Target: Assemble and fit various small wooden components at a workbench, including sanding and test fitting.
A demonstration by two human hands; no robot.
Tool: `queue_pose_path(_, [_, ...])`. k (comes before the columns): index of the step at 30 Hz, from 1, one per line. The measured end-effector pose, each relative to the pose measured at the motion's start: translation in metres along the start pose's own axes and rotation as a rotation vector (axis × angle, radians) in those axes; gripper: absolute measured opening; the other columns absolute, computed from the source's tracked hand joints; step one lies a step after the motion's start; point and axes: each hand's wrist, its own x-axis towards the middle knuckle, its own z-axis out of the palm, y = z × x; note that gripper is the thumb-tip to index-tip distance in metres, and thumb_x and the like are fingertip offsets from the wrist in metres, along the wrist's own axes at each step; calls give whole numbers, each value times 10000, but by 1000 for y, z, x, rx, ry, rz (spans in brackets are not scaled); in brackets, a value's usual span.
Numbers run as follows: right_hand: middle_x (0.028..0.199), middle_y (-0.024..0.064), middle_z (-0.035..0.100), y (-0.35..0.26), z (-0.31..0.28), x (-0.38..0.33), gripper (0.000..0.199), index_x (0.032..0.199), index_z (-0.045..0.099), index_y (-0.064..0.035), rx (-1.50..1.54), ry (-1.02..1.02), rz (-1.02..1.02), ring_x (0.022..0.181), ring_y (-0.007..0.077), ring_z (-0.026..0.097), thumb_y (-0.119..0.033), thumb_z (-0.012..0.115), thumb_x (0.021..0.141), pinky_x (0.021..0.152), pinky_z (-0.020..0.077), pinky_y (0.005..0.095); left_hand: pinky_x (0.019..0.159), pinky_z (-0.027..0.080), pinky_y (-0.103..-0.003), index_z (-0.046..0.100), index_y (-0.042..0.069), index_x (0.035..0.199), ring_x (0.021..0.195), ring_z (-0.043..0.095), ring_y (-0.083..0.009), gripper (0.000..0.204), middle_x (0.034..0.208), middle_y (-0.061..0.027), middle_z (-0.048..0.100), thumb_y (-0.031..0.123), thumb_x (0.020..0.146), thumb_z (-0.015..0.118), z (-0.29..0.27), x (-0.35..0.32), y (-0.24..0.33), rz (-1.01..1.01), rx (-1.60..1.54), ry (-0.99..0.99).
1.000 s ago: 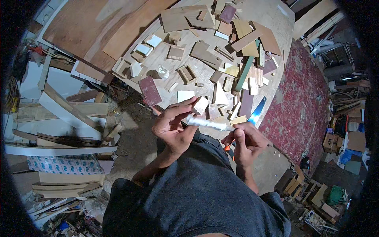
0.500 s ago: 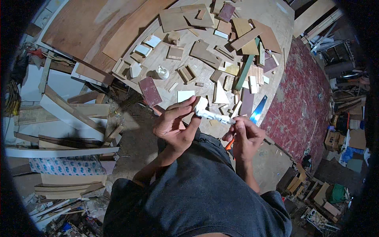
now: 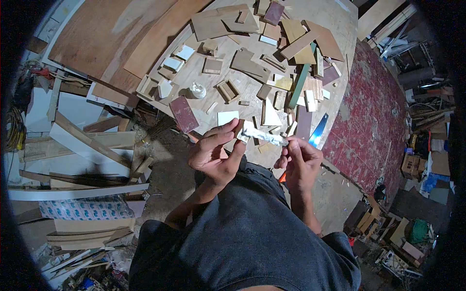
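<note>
Above a scrap-strewn wooden table [image 3: 335, 19], both hands [image 3: 216, 153] hold a strip [image 3: 264, 137].

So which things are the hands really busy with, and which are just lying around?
In use:
- thin pale strip, held at its ends by left hand and right hand

Lying about:
- small wood offcuts on round wooden tabletop
- long green wooden stick
- reddish-brown rectangular board
- blue-handled saw

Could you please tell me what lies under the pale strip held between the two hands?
Under the pale strip, held by the left hand and right hand, lies the round wooden board with small offcuts. What sits directly beneath the strip and fingers is covered.
</note>
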Motion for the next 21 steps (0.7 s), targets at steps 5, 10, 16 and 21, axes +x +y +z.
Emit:
queue_pose_path(5, [731,109,632,-3,-3,-4,196,1005,662,85,68,-87,86,535,148,602,-100,619,955,500,550,308,919,570,-397,577,-48,1072,1098,648,-313,354,1155,-250,636,-148,755,698,-5,-2,-2,10,50,-27])
queue_pose_path(10, [729,97,635,-3,-1,2,215,1021,664,80,148,-79,30,541,143,606,-122,614,963,508,549,305,929,563,-395,573,-45,1087,1111,642,-316,356,1158,-251,634,-133,767,702,-8,-6,1,-64,45,-33])
queue_pose_path(16, [738,97,640,1,3,1,196,1004,671,82,45,-75,55,537,141,603,-99,611,960,515,544,290,937,558,-395,570,-47,1092,1117,638,-316,353,1156,-255,633,-127,774,702,-9,-2,0,-6,29,-51])
queue_pose_path(21, [732,98,635,-2,0,-4,195,1016,665,82,91,-156,114,529,138,600,-96,613,958,510,554,303,947,548,-401,568,-50,1094,1130,630,-320,348,1164,-261,629,-121,780,700,-13,0,5,-20,112,-79])
